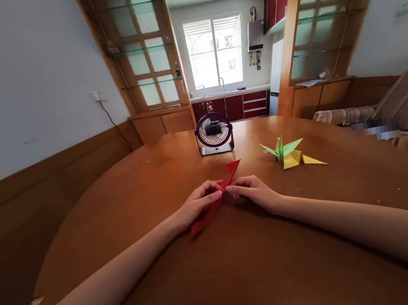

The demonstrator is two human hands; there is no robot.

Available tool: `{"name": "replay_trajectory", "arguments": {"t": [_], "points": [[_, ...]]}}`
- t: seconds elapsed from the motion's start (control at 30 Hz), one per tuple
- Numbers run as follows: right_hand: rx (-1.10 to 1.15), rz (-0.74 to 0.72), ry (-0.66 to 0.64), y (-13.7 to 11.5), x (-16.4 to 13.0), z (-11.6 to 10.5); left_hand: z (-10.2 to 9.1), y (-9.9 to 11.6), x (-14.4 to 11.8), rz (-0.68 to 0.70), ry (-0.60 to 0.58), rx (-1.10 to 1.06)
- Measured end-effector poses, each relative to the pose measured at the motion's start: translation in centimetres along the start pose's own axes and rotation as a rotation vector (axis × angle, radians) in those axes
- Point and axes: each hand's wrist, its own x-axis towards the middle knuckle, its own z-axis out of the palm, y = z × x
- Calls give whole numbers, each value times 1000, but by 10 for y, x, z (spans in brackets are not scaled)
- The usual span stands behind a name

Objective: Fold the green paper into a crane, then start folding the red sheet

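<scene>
A round wooden table (126, 203) is seen before a kitchen doorway. At its middle, a folded red paper (214, 200) is pinched by the left hand (197, 205) along its lower part, and by the right hand (253, 192) near its centre, fingertips closed on it. A small purple fan (214, 133) stands behind. Further right, a green paper crane (281, 148) and a yellow paper crane (300, 158) are set touching.

On the tabletop (117, 199) a folded paper strip (215, 197) lies slantwise between the left hand (198, 207) and right hand (252, 192), both touching it. Behind it stands a small fan (214, 133). Right of the fan rest two paper cranes (291, 153), one against the other.
</scene>
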Motion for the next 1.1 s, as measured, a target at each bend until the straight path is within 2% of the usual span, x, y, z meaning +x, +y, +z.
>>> {"name": "replay_trajectory", "arguments": {"t": [0.33,0.67,0.97,1.1], "points": [[12,-11,-15,0,1,0,-3,0,5,72,52,223],[-21,-11,48,-4,0,1,8,8,-1,141,74,284],[-36,-43,25,-6,-1,-2,13,11,-4,182,142,346],[-19,-75,23,-2,1,-2,17,14,-7,271,225,529]]}}
